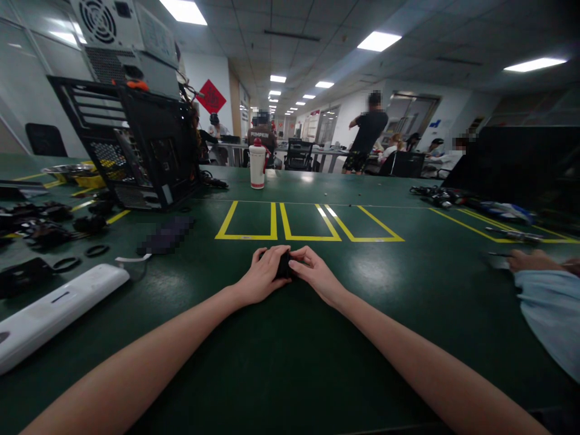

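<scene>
Small black object (283, 264), between two bare hands, at a green table (290, 368)

Position: directly between the fingers of the left hand (260, 277) and those of the right hand (321, 279). The left lies nearer, its fingers draped over the object's left side and top, thumb at the near edge. The right meets the edge opposite.

Fingers: left, curled around and clasping the object; right, bent, thumb and forefinger tips drawn together in a pinch at its right edge.

Long axis: cannot be told; only a dark sliver shows.

Surroundings: yellow tape outlines (247, 238), just beyond the fingers; white tumbler with red lid (257, 167), farther beyond; long white device (66, 311), well to their left; a co-worker's hand (534, 261), well to their right.

Obscured: most of the object, behind the left fingers; its underside, so contact with the table is uncertain; a purple item (167, 234) left of the fingers, pixelated; the co-worker's arm, cut off at the frame's right edge.
</scene>
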{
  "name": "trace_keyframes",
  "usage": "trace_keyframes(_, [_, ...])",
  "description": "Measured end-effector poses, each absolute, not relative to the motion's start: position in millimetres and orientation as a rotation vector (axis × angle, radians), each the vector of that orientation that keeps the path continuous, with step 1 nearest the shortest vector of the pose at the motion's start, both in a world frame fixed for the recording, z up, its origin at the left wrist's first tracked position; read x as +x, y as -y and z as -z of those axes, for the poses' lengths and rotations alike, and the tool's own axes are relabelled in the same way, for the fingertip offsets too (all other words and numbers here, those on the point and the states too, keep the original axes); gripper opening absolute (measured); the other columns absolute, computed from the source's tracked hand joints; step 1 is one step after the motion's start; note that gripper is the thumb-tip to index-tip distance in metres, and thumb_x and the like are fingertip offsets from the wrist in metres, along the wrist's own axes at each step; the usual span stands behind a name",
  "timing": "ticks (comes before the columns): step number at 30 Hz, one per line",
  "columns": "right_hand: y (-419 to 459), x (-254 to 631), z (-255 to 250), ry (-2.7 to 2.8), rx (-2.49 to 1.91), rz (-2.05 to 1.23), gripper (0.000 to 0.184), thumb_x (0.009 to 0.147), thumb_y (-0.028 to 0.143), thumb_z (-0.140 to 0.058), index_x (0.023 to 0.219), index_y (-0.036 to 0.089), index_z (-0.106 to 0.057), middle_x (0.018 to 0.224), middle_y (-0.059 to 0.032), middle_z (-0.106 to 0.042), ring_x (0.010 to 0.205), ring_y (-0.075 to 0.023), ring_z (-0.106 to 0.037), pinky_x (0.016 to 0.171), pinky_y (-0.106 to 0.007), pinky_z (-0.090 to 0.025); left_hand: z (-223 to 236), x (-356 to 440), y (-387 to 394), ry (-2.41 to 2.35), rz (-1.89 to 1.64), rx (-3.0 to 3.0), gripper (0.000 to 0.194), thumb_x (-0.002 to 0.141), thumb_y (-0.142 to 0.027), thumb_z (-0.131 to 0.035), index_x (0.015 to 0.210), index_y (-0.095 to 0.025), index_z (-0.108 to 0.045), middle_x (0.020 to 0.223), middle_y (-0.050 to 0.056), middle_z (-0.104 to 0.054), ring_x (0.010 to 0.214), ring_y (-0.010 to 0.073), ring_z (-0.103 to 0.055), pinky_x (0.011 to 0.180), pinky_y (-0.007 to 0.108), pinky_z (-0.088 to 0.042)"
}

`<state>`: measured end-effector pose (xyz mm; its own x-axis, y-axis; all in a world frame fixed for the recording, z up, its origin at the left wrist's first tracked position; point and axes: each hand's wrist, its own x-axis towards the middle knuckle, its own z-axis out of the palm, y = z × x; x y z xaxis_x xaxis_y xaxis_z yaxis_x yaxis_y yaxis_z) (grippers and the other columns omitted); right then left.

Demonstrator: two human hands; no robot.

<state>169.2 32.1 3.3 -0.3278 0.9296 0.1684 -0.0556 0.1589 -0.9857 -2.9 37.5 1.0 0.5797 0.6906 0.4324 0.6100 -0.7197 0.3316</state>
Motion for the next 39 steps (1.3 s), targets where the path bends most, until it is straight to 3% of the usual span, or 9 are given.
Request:
trace_keyframes(7, [-35.4, 169.3, -1.1, 1.482, -0.924, -1.342, 0.028, 0.071, 0.032, -0.06, 0.096, 0.022, -0.053, 0.101, -0.0028, -0.055, 0.101, -0.0166, -0.048, 0.09, -0.036, -0.037, 0.2, -2.1, -38.0, -1.107, -0.839, 2.663, 0.061, 0.076, -0.026, -0.055, 0.125, -0.023, -0.02, 0.126, 0.009, -0.04, 0.118, 0.0234, -0.035, 0.099, 0.045, -0.02])
trace_keyframes(15, [-34.1, 171.3, -3.2, 1.478, -0.822, -1.443, 0.033, 0.062, 0.021, -0.069, 0.09, 0.023, -0.051, 0.094, -0.0002, -0.055, 0.094, -0.0158, -0.052, 0.086, -0.035, -0.04, 1.3, -2.0, -39.2, -1.106, -0.835, 2.664, 0.059, 0.077, -0.026, -0.055, 0.125, -0.023, -0.021, 0.125, 0.009, -0.039, 0.118, 0.0232, -0.035, 0.099, 0.045, -0.02])
trace_keyframes(22, [-31.3, 168.4, -5.9, 1.486, -0.903, -1.336, 0.02, 0.069, 0.031, -0.061, 0.085, 0.022, -0.053, 0.092, -0.0001, -0.055, 0.086, -0.0146, -0.053, 0.08, -0.034, -0.042, -0.6, -2.5, -37.8, -1.113, -0.825, 2.659, 0.061, 0.076, -0.028, -0.056, 0.125, -0.023, -0.021, 0.126, 0.009, -0.039, 0.119, 0.0237, -0.035, 0.099, 0.045, -0.02])
trace_keyframes(28, [-32.2, 170.8, -6.4, 1.499, -0.936, -1.361, 0.029, 0.07, 0.029, -0.06, 0.097, 0.023, -0.052, 0.1, -0.0023, -0.054, 0.094, -0.0161, -0.052, 0.084, -0.035, -0.041, -0.3, -2.8, -38.2, -1.113, -0.825, 2.656, 0.062, 0.076, -0.027, -0.056, 0.126, -0.023, -0.019, 0.127, 0.009, -0.038, 0.119, 0.024, -0.035, 0.1, 0.046, -0.019])
trace_keyframes(39, [-30.8, 169.2, -6.1, 1.495, -0.918, -1.357, 0.022, 0.069, 0.031, -0.061, 0.087, 0.023, -0.052, 0.095, -0.0003, -0.055, 0.089, -0.0148, -0.053, 0.083, -0.035, -0.041, -0.2, -2.1, -38.0, -1.117, -0.83, 2.666, 0.061, 0.076, -0.027, -0.056, 0.125, -0.023, -0.02, 0.126, 0.009, -0.039, 0.118, 0.0238, -0.035, 0.099, 0.046, -0.02])
